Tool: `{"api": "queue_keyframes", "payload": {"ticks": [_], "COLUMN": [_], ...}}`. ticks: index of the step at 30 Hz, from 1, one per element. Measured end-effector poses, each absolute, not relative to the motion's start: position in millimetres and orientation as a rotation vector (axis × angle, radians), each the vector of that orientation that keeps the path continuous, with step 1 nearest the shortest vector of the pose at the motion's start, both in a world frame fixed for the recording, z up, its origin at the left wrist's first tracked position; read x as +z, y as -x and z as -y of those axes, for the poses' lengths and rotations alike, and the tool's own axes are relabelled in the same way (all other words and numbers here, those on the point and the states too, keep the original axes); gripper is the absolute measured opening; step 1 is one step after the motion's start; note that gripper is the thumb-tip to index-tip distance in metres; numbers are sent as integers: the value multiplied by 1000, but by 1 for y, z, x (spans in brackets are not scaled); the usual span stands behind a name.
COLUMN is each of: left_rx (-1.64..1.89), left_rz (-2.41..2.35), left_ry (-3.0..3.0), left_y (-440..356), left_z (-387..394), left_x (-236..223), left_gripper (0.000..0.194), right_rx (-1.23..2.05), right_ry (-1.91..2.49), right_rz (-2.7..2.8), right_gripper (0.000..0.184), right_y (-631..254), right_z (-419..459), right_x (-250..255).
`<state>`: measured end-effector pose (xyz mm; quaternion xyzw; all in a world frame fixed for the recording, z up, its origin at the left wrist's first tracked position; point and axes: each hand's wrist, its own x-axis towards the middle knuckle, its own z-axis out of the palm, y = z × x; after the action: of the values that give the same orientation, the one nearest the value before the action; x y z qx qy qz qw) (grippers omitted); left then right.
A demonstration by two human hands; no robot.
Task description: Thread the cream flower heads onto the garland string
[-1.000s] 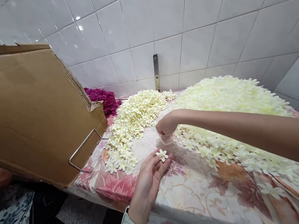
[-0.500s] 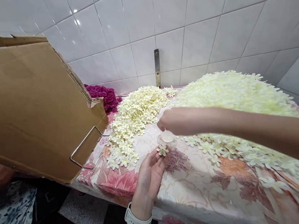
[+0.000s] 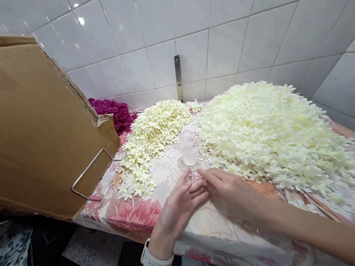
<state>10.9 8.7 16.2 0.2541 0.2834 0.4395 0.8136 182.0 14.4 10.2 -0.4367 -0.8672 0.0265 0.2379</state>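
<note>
My left hand [image 3: 180, 206], wearing a white watch and a bangle, is palm up with fingers curled inward. My right hand [image 3: 226, 187] meets it at the fingertips, its thumb and fingers pinched together. Whatever lies between the fingertips is hidden or too small to make out. Just beyond them a small clear plastic cup [image 3: 189, 156] stands on the floral tablecloth [image 3: 166, 173]. To its left is a heap of small cream artificial flowers [image 3: 154, 131]. On the right rises a larger heap of pale yellow-white flower pieces [image 3: 268, 130], close beside my right hand.
A large cardboard box [image 3: 30, 125] leans in at the left, with a bent wire stand [image 3: 92, 176] by its lower corner. Purple flowers [image 3: 113, 113] lie behind it. A metal bracket [image 3: 179, 79] is fixed to the tiled wall. Another person's patterned clothing [image 3: 5, 257] shows at lower left.
My right hand has come back from over the cup to my left fingertips. The flower that lay on my left fingers no longer shows. The view has shifted slightly.
</note>
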Motion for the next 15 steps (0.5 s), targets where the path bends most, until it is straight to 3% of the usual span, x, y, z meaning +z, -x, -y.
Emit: {"api": "queue_keyframes", "payload": {"ticks": [3, 8, 15], "left_rx": [1164, 1256, 1307], "left_rz": [-807, -911, -871], "left_ry": [-719, -791, -731], "left_y": [-9, -7, -5], "left_z": [-8, -9, -10], "left_x": [13, 10, 9], "left_gripper": [65, 60, 47], "right_rx": [65, 135, 269], "right_ry": [1283, 1321, 1210], "right_rz": [2242, 2158, 2106], "right_gripper": [25, 41, 36], "right_y": [-192, -196, -196], "right_z": [-19, -21, -20], "right_x": [11, 17, 22]}}
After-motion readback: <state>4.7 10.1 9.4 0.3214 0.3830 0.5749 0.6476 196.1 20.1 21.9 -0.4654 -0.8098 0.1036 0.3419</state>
